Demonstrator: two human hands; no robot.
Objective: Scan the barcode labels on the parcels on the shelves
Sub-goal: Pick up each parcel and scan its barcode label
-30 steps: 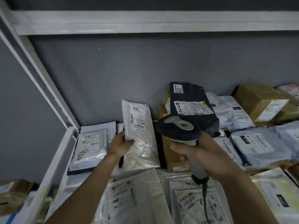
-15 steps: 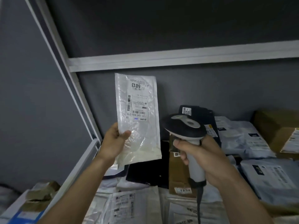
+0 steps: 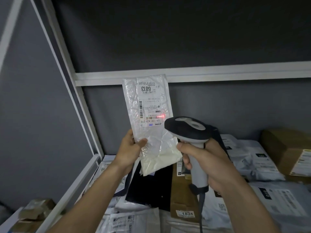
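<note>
At frame centre, the left hand (image 3: 129, 150) pinches 1 clear plastic parcel (image 3: 149, 118) upright, thumb clamped on its lower edge. The right hand (image 3: 207, 158), fingers wrapped round the grip, aims 1 handheld scanner (image 3: 188, 130); 1 red beam (image 3: 160, 116) lies on the barcode label (image 3: 150, 107). At lower right, 2 brown boxes (image 3: 183, 197) and several grey mailers (image 3: 252, 158) cover the white metal shelf (image 3: 94, 163) against a grey wall (image 3: 218, 103).

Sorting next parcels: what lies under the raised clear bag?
Below the clear bag, gripped by the left hand, a black parcel lies beside a brown box; their upper parts are covered.
</note>
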